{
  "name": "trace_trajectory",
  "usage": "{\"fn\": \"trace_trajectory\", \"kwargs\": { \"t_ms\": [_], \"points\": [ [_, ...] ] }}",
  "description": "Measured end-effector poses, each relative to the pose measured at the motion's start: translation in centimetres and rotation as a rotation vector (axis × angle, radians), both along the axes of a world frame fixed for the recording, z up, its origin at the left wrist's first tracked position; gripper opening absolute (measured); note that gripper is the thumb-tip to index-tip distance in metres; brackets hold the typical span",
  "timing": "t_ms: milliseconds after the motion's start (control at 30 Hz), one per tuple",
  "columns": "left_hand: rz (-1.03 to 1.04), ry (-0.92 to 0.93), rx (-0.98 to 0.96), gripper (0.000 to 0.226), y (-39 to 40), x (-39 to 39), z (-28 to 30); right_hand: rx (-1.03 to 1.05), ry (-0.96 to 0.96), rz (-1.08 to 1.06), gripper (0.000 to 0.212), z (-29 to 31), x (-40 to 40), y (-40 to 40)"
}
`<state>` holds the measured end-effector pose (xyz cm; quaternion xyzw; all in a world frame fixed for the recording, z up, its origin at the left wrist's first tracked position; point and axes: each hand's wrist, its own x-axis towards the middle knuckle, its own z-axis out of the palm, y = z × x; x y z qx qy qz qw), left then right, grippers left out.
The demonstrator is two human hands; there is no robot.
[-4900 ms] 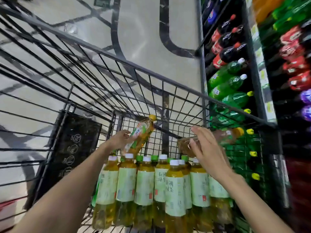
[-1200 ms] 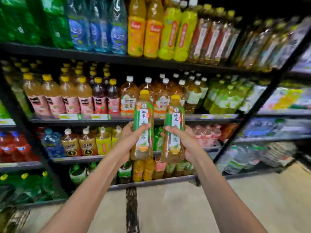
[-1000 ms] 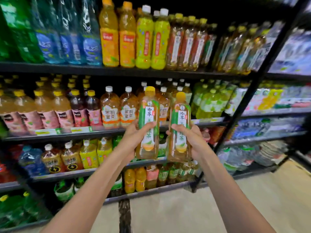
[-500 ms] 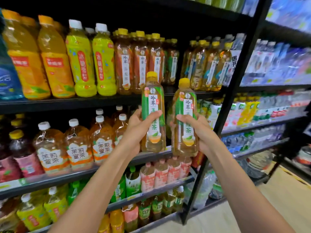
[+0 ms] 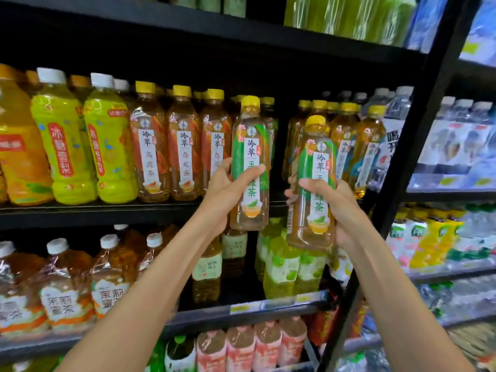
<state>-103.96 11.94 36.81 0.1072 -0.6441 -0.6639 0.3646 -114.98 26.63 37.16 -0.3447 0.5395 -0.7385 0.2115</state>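
- Holding one bottle apiece, both hands are raised in front of a stocked drinks shelf [image 5: 107, 210].
- The left hand [image 5: 228, 194] grips the left bottle [image 5: 251, 146] around its lower half. The thumb lies across the green label and the fingers wrap behind.
- The left bottle is upright with its yellow cap on top. It sits before the gap just right of the orange-label tea bottles [image 5: 150, 146], and its base overlaps the shelf's front edge in this view.
- The right hand [image 5: 341, 210] grips the right bottle [image 5: 315, 157] at mid-body, thumb across the front of the label and palm against the right side.
- The right bottle is upright with a slight tilt and is held lower than the left bottle, its base below the shelf edge.
- The two bottles are near each other but apart. Both carry the same green label, a yellow cap and amber liquid.
- Yellow-green bottles [image 5: 63, 146] with white caps stand to the left of the orange-label row.
- A black upright post [image 5: 402, 157] runs just right of the right hand.
- Whether either bottle touches the shelf cannot be determined.
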Motion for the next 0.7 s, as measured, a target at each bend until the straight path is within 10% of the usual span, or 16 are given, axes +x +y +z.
{"fn": "trace_trajectory", "kwargs": {
  "t_ms": [700],
  "points": [
    [0.258,-0.081,-0.292,0.061,-4.2,-11.3,-0.6,-0.082,0.048,0.293,0.043,1.8,-10.6,-0.3]
  ]
}}
